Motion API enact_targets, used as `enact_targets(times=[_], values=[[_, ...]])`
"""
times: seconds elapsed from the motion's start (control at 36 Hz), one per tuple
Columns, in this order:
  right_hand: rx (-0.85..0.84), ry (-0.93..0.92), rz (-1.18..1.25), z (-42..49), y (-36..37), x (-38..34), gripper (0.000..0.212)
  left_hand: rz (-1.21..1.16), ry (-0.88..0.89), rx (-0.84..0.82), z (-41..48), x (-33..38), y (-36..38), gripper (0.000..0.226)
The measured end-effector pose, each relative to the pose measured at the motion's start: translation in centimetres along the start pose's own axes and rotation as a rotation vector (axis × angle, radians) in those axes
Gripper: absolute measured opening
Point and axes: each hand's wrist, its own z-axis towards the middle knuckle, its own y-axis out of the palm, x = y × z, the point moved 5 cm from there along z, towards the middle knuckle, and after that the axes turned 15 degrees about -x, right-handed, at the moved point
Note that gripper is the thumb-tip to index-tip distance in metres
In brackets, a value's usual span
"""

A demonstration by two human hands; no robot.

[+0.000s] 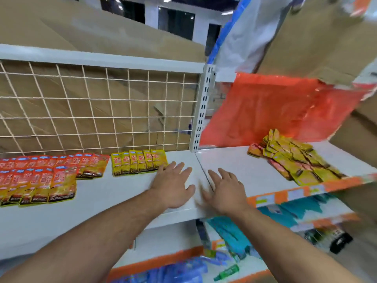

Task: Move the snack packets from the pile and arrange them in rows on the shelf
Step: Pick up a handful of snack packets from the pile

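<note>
- The loose pile of snack packets (293, 158) lies on the right section of the white shelf (122, 201), near its front edge. It is mostly yellow packets heaped at odd angles, with a few orange-red ones showing at the back left and underneath.
- A row of yellow packets (138, 163) stands in line at the back of the left section, overlapping one another, with their printed faces up.
- Left of it, rows of red packets (40, 180) lie in overlapping lines, one row behind and one in front. The front row reaches further toward the shelf's edge.
- The left hand (175, 184) is palm down over the bare shelf with its fingers spread, and it holds nothing. Its outermost fingertip is just beside the right end of the yellow row; whether it touches a packet cannot be told.
- The right hand (224, 190) is also palm down with fingers spread and holds nothing. It is over the seam between the two shelf sections, well apart from the pile, and its thumb side is blurred.
- Whether either palm rests on the shelf or hovers above it cannot be told.
- Behind the left section stands a white wire grid (91, 111) with brown cardboard (102, 33) behind and above it.
- A slotted white upright (204, 109) divides the sections, and an orange-red plastic sheet (275, 109) hangs behind the pile.
- Below, a lower shelf holds blue packets (230, 231) and a green bottle (226, 272).
</note>
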Motion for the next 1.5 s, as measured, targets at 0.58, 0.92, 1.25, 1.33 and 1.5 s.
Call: enact_targets(times=[0.58,0.92,1.25,1.33,1.5], values=[[-0.009,0.248,0.099,-1.2,-3.4,26.6,0.074,0.034,0.257,-0.058,13.4,25.1,-0.3,0.068],[0.009,0.413,0.096,5.0,-6.6,38.2,0.075,0.043,0.415,-0.037,26.6,34.4,-2.2,0.069],[0.03,0.426,0.13,9.6,-8.3,47.3,0.073,0.043,0.452,-0.059,34.5,41.6,-3.7,0.067],[0.041,0.405,0.124,10.8,-8.5,49.8,0.073,0.051,0.445,-0.054,36.1,43.6,-3.7,0.066],[0.015,0.333,0.154,14.0,-8.6,55.1,0.069,0.071,0.357,-0.043,39.4,47.2,-3.4,0.066]])
